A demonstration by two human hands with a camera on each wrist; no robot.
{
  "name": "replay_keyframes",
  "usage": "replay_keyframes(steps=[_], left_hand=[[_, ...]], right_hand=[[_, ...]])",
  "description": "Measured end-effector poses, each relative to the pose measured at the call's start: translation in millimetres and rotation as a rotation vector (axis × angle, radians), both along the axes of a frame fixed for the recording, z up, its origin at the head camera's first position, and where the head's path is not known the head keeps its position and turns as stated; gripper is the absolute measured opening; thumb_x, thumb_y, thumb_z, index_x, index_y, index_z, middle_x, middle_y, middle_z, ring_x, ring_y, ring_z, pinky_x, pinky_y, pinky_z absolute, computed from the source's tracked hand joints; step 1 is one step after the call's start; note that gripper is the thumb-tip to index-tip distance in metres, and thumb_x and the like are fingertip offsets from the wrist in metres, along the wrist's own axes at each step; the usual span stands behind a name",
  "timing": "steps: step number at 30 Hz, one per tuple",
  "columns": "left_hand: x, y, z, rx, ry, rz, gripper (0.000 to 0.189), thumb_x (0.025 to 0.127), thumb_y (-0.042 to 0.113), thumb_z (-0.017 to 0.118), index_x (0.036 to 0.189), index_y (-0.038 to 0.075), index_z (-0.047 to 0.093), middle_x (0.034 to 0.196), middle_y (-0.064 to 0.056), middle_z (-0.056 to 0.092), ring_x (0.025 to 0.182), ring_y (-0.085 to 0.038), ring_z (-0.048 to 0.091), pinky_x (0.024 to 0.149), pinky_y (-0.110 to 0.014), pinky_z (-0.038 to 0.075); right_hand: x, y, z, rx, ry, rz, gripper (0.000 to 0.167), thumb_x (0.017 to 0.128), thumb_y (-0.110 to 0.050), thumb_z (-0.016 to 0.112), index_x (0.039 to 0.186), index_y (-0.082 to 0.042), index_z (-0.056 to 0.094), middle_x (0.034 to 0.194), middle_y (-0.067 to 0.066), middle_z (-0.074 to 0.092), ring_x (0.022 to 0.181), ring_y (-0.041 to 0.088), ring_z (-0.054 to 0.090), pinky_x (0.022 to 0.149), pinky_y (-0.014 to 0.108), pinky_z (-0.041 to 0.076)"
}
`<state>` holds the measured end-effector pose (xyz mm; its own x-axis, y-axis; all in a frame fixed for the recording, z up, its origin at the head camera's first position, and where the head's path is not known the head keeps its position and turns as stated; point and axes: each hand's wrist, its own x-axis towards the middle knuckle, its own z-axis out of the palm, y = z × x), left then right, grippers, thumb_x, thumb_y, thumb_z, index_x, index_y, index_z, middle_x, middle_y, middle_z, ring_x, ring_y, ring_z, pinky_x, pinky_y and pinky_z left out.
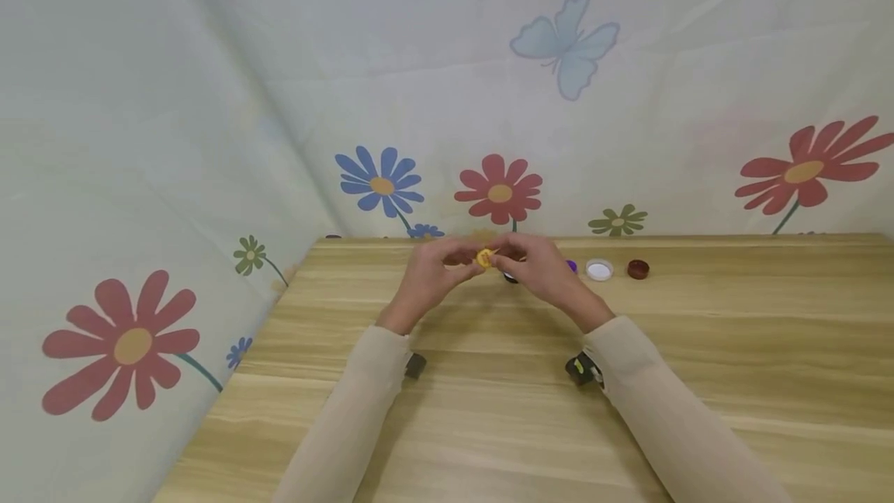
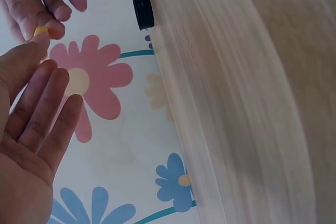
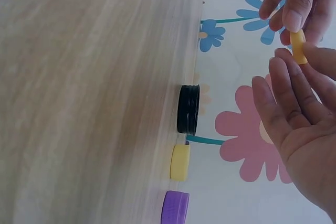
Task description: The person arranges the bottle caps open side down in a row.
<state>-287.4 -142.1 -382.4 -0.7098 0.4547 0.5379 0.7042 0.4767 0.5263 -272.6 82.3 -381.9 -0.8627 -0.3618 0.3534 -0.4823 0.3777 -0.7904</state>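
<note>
A small yellow bottle cap (image 1: 485, 258) is held up above the far part of the table, between both hands. My left hand (image 1: 431, 274) pinches one side with thumb and fingers. From the other side, my right hand (image 1: 536, 268) pinches it too, its remaining fingers spread in the right wrist view. The cap (image 3: 297, 46) shows edge-on there. Below and beside the right hand stand a black cap (image 3: 188, 109), another yellow cap (image 3: 180, 162) and a purple cap (image 3: 175, 207); the right hand hides most of these in the head view.
Farther right along the row lie a white cap (image 1: 599, 269) and a brown cap (image 1: 638, 269). The wooden table (image 1: 489, 425) ends at a flower-printed cloth (image 1: 433, 99) behind and at the left. Dark wrist devices (image 1: 581, 369) sit under both sleeves.
</note>
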Motion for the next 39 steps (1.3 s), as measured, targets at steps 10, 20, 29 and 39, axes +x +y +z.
replay_keyframes(steps=[10, 20, 29, 39], left_hand=[[1.2, -8.2, 2.9, -0.06, -0.075, 0.018, 0.031, 0.092, 0.013, 0.086, 0.122, 0.009, 0.08, 0.116, -0.004, 0.078, 0.101, -0.02, 0.074, 0.09, -0.038, 0.061], [4.1, -15.3, 5.4, -0.119, -0.151, 0.019, 0.025, 0.09, 0.015, 0.088, 0.114, 0.008, 0.082, 0.109, -0.003, 0.079, 0.099, -0.022, 0.076, 0.09, -0.04, 0.061], [5.3, -21.5, 1.6, -0.151, -0.206, 0.0, 0.021, 0.09, 0.012, 0.088, 0.11, 0.009, 0.083, 0.104, 0.0, 0.079, 0.091, -0.014, 0.073, 0.088, -0.039, 0.062], [6.3, -25.3, -2.2, -0.204, -0.296, -0.007, 0.022, 0.089, 0.011, 0.088, 0.111, 0.008, 0.082, 0.103, 0.001, 0.079, 0.09, -0.011, 0.073, 0.087, -0.031, 0.06]], right_hand=[[-2.1, -4, -1.2, 0.043, -0.027, 0.05, 0.031, 0.099, -0.008, 0.076, 0.129, 0.0, 0.072, 0.109, 0.009, 0.076, 0.102, 0.025, 0.072, 0.094, 0.042, 0.059], [-1.1, -10, -5.0, 0.076, -0.046, 0.054, 0.025, 0.096, -0.007, 0.08, 0.12, -0.004, 0.075, 0.109, 0.005, 0.073, 0.101, 0.022, 0.07, 0.094, 0.038, 0.059], [-2.2, -15, -7.7, 0.105, -0.053, 0.094, 0.018, 0.093, -0.004, 0.081, 0.11, -0.004, 0.076, 0.1, 0.003, 0.074, 0.094, 0.02, 0.069, 0.088, 0.036, 0.059], [0.4, -23, -10.1, 0.145, -0.125, 0.088, 0.015, 0.093, -0.004, 0.083, 0.105, -0.004, 0.074, 0.097, 0.003, 0.072, 0.091, 0.019, 0.067, 0.086, 0.034, 0.059]])
